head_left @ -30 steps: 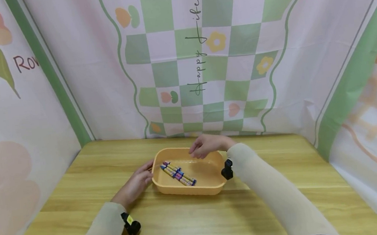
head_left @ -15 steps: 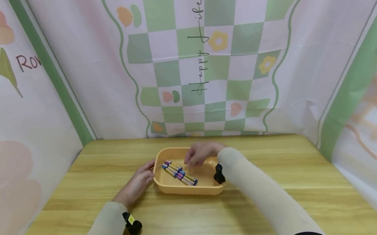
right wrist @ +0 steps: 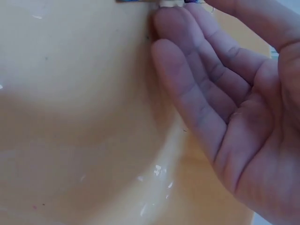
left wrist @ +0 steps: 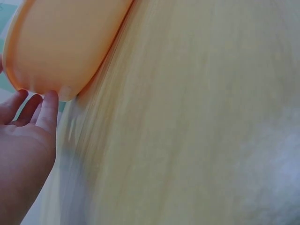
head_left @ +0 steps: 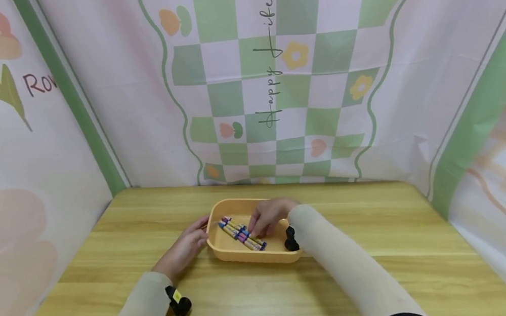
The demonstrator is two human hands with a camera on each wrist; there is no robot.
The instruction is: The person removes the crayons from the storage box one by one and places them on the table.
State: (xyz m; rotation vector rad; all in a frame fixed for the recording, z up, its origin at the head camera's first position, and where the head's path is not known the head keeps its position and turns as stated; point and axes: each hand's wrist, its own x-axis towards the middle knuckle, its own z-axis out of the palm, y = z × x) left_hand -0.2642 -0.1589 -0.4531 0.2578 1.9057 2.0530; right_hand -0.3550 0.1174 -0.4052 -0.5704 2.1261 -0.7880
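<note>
Several crayons (head_left: 239,236) with yellow wrappers and blue, purple and pink parts lie side by side in a shallow orange plastic tub (head_left: 255,258). My right hand (head_left: 267,215) reaches down into it, fingertips beside the crayons' right side. In the right wrist view, the fingers (right wrist: 178,70) are gently bent, and their tips meet a crayon (right wrist: 136,1) at the top edge; the thumb tip lies out of frame. My left hand (head_left: 183,247) is at the tub's left end. In the left wrist view, its extended fingers (left wrist: 48,112) touch the tub's outer wall (left wrist: 61,51).
The tub stands on a wood-grain table (head_left: 248,301). A green-and-white checked cloth (head_left: 264,85) hangs behind the table's far edge, with printed curtains on both sides. Each wrist bears a small black camera (head_left: 179,302).
My right hand has come down into the tub and moved left, up to the crayons. My left hand keeps its place on the tub, and the crayons lie as before.
</note>
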